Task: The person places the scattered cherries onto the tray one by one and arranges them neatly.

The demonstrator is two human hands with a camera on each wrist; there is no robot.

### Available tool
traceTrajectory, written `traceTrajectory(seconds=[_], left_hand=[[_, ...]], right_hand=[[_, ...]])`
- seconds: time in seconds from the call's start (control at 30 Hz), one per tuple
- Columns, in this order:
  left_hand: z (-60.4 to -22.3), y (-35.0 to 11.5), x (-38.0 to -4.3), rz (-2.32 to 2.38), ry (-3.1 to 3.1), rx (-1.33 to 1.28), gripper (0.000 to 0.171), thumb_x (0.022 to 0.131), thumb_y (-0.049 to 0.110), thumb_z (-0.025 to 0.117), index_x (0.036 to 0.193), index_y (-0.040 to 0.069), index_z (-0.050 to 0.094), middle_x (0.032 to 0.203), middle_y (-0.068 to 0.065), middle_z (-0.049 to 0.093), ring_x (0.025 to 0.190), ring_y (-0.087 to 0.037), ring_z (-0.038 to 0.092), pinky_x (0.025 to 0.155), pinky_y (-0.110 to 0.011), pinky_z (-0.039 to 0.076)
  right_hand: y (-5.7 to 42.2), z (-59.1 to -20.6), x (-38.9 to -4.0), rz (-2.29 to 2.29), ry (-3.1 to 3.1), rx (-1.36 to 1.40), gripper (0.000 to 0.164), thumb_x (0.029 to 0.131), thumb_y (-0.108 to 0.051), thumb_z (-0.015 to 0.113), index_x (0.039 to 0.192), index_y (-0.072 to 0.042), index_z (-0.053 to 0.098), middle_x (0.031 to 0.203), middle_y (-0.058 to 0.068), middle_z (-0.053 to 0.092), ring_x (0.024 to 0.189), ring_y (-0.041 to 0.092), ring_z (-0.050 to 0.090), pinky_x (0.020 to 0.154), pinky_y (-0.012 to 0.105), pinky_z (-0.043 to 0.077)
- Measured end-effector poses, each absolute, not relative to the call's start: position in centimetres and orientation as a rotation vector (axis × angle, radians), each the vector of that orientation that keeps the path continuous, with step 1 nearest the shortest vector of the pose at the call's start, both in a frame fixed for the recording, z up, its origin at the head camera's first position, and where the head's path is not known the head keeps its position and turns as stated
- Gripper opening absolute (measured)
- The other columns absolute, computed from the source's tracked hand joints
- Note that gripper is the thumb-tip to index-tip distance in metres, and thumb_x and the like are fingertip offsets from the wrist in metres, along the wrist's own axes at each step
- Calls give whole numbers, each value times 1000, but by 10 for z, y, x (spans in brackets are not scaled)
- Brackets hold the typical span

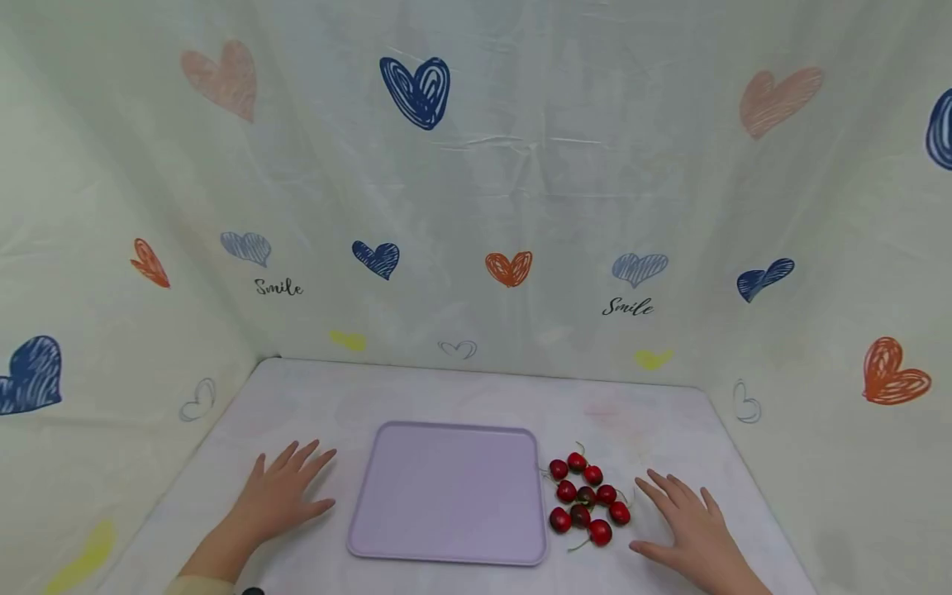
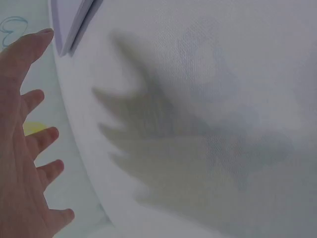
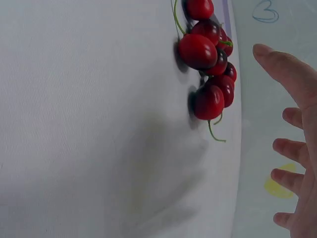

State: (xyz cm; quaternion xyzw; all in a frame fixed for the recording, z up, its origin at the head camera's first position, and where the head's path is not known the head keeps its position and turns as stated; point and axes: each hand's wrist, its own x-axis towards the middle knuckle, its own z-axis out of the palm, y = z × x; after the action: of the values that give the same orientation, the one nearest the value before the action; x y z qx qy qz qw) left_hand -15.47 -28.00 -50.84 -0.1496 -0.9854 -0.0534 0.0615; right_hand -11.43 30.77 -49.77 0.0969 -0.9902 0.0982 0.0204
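Spread fingers and nothing held: my left hand (image 1: 278, 497) hovers over the table to the left of a flat lilac tray (image 1: 449, 496). The tray's corner (image 2: 64, 29) peeks in at the top of the left wrist view. Several dark red cherries (image 1: 586, 497), some with green stems, lie in a loose cluster beside the tray's right edge. To the right of them is my right hand (image 1: 692, 529), fingers spread apart, thumb toward the fruit. In the right wrist view the cherries (image 3: 198, 51) sit apart from the thumb, and that hand holds nothing.
A white table (image 1: 476, 392) carries the tray and fruit. Behind it and on both sides hangs a pale curtain (image 1: 535, 182) printed with hearts and the word "Smile". Both hands cast shadows on the tabletop.
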Motion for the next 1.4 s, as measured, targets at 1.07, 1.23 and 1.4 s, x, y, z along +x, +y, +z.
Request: traceTrajectory(seconds=[1.07,1.23,1.4], left_hand=[[-514,-256,-217,-731,-3402,-554,101,66,34,90,149,10,38,151,-36,22,127,-72,10,88,-85,17],[-511,-252,-219,-728,-3426,-563,100,66,30,90,149,8,38,150,-39,20,126,-74,8,94,-81,16],[-508,-249,-219,-717,-3429,-554,100,65,28,90,148,7,38,149,-40,20,125,-74,8,95,-81,17]], right_hand=[[269,-527,-132,673,-3172,809,24,73,-4,81,90,-19,73,104,-6,61,98,20,59,84,45,53],[270,-532,-132,749,-3176,816,24,74,-2,80,89,-20,73,102,-7,60,95,18,59,81,41,54],[270,-534,-133,796,-3166,800,25,74,-1,80,88,-21,73,100,-8,59,91,14,59,78,36,55]])
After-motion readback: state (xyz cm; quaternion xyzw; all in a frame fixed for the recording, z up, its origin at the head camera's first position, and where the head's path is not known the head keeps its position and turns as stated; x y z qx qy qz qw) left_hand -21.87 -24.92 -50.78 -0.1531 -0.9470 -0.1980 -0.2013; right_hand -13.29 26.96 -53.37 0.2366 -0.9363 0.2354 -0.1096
